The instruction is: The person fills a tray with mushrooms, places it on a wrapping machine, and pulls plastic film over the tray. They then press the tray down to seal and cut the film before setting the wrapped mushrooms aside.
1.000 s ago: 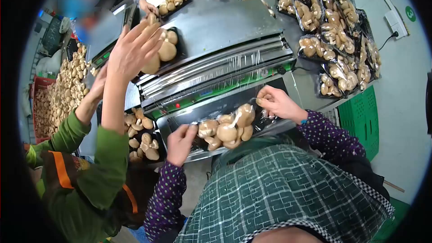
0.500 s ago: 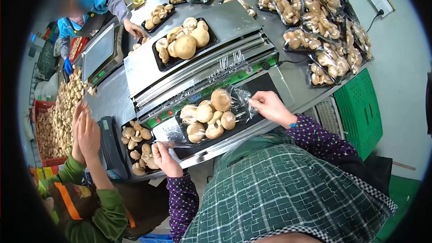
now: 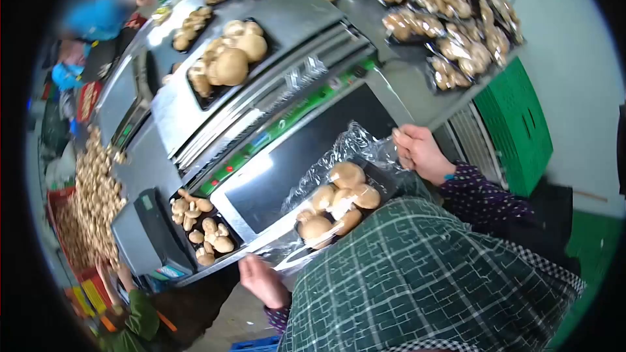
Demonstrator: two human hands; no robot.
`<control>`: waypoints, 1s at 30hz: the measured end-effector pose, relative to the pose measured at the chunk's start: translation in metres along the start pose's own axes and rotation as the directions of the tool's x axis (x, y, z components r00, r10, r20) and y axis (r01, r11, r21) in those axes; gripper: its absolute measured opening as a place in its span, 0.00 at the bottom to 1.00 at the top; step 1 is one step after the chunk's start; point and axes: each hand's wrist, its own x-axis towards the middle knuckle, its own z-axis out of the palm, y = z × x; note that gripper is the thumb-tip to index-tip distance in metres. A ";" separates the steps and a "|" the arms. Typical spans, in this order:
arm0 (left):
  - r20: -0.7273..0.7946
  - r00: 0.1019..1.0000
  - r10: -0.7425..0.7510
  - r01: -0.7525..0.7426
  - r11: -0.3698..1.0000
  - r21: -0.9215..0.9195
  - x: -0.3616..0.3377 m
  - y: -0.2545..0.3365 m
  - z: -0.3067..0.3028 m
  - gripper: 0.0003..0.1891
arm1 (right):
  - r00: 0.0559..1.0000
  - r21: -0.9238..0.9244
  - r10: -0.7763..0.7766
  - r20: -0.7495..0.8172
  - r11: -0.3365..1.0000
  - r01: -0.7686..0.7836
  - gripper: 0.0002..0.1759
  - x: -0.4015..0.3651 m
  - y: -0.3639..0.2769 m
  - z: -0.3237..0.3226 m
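Close to my apron is a black tray of brown mushrooms [image 3: 345, 202], tilted, with clear plastic film [image 3: 352, 143] spread over and around it. My right hand [image 3: 420, 154] is closed on the film's right edge, beyond the end of the tray. At the lower left, my left hand [image 3: 262, 280] is somewhat blurred; its fingers pinch the film's other end. Behind the tray lies the dark plate [image 3: 313, 150] of a wrapping machine [image 3: 280, 124], and on the machine's top rests another uncovered tray of mushrooms [image 3: 228, 65].
Several wrapped mushroom trays [image 3: 456, 23] are piled at the right. Two small mushroom trays [image 3: 208, 241] sit left of the machine, beside a grey device [image 3: 153, 234]. A green crate [image 3: 512, 130] stands at right. Co-workers [image 3: 140, 316] are at the left, near heaped loose mushrooms [image 3: 98, 202].
The mushroom tray and film have come off the machine's plate toward my body, and both hands moved with them. The view has shifted. A co-worker's hands at left have lowered to the red crate.
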 end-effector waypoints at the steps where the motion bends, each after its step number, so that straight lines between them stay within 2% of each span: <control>1: 0.076 0.995 -0.071 0.060 0.988 0.144 0.001 -0.029 0.004 0.09 | 0.994 -0.082 0.104 -0.034 0.991 -0.106 0.13 -0.011 0.020 -0.020; 2: 0.151 0.978 -0.141 0.092 0.952 0.292 0.002 -0.057 0.007 0.09 | 0.976 -0.071 0.216 -0.015 0.974 -0.216 0.12 -0.009 0.043 -0.030; 3: 0.241 0.943 -0.231 0.143 0.931 0.335 0.007 -0.086 0.018 0.10 | 0.950 -0.068 0.313 0.019 0.948 -0.311 0.11 -0.002 0.064 -0.038; 4: 0.459 0.864 -0.206 0.080 0.957 0.279 0.019 -0.095 0.036 0.12 | 0.941 -0.172 0.330 0.070 0.934 -0.314 0.09 0.007 0.079 -0.032; 5: 0.652 0.739 -0.169 0.049 0.979 0.199 0.032 -0.104 0.055 0.14 | 0.924 -0.387 0.312 0.223 0.898 -0.209 0.09 0.031 0.115 -0.036; 6: 0.718 0.683 -0.132 0.048 0.990 0.136 0.037 -0.096 0.076 0.16 | 0.877 -0.499 0.361 0.316 0.850 -0.170 0.12 0.023 0.084 -0.003; 7: 0.747 0.660 -0.073 0.011 0.996 0.087 0.035 -0.078 0.094 0.18 | 0.866 -0.113 0.371 0.334 0.928 -0.354 0.17 0.043 0.145 -0.015; 8: 0.782 0.623 0.001 -0.041 0.999 0.031 0.036 -0.058 0.113 0.20 | 0.798 0.072 0.401 0.449 0.874 -0.480 0.25 0.028 0.111 0.003; 9: 0.810 0.579 0.091 -0.095 0.994 -0.044 0.032 -0.035 0.129 0.22 | 0.785 -0.061 0.297 0.544 0.947 -0.316 0.27 0.021 0.107 0.003; 11: 0.865 0.439 0.244 -0.110 0.970 -0.218 0.021 0.011 0.152 0.27 | 0.757 -0.118 0.127 0.642 0.991 -0.066 0.26 0.013 0.101 0.014; 13: 0.919 0.231 0.321 0.037 0.940 -0.338 0.007 0.050 0.172 0.31 | 0.702 -0.116 0.027 0.712 0.990 0.080 0.25 0.004 0.092 0.027; 15: 0.952 -0.032 0.303 0.210 0.934 -0.290 0.001 0.067 0.182 0.35 | 0.657 -0.117 -0.041 0.753 0.974 0.195 0.25 0.004 0.081 0.034; 18: 0.912 -0.381 0.153 0.062 0.988 -0.140 0.027 0.024 0.200 0.40 | 0.624 -0.113 -0.182 0.760 0.908 0.403 0.23 0.012 0.056 0.009; 19: 0.973 -0.215 0.087 0.072 0.995 -0.073 0.031 0.019 0.195 0.39 | 0.636 -0.088 -0.240 0.733 0.894 0.439 0.23 0.014 0.049 -0.004; 20: 0.999 -0.039 0.019 0.097 0.995 -0.015 0.030 0.026 0.190 0.38 | 0.745 0.116 -0.162 0.647 0.987 0.114 0.22 0.008 0.049 -0.018; 21: 0.996 0.093 0.018 0.073 0.997 -0.025 0.032 0.025 0.195 0.34 | 0.835 0.385 -0.080 0.544 0.908 -0.164 0.21 -0.007 0.028 -0.019; 22: 0.961 0.268 0.069 -0.026 0.998 -0.064 0.039 0.017 0.201 0.30 | 0.906 0.200 -0.210 0.367 0.969 0.143 0.18 -0.026 0.015 -0.005; 23: 0.871 0.462 0.168 -0.228 0.971 -0.067 0.049 0.003 0.209 0.26 | 0.847 -0.174 -0.424 0.322 0.852 0.493 0.15 -0.031 0.013 0.009; 24: 0.750 0.587 0.305 -0.444 0.896 -0.017 0.059 -0.010 0.214 0.22 | 0.890 -0.257 -0.368 0.271 0.863 0.435 0.15 -0.023 0.015 0.009; 25: 0.624 0.507 0.595 -0.785 0.618 0.049 0.067 -0.013 0.222 0.19 | 0.922 -0.340 -0.323 0.213 0.860 0.380 0.16 -0.015 0.005 0.010; 26: 0.507 0.205 0.837 -0.962 0.269 -0.056 0.088 -0.012 0.225 0.18 | 0.967 -0.277 -0.241 0.083 0.926 0.255 0.17 -0.007 -0.010 0.010; 27: 0.530 0.366 0.765 -0.889 0.455 -0.044 0.103 -0.015 0.221 0.19 | 0.954 -0.154 -0.293 -0.059 0.947 0.281 0.18 0.011 -0.022 0.007; 28: 0.536 0.515 0.669 -0.782 0.623 -0.026 0.117 -0.020 0.215 0.20 | 0.898 -0.116 -0.379 -0.223 0.925 0.362 0.19 0.050 -0.024 -0.019; 29: 0.587 0.372 0.719 -0.919 0.196 0.343 0.101 0.006 0.208 0.20 | 0.831 0.013 -0.383 -0.402 0.906 0.424 0.23 0.056 -0.073 -0.032; 30: 0.570 0.337 0.750 -0.928 0.164 0.334 0.112 0.002 0.208 0.19 | 0.848 0.417 -0.281 -0.449 0.774 0.476 0.30 0.104 -0.096 -0.075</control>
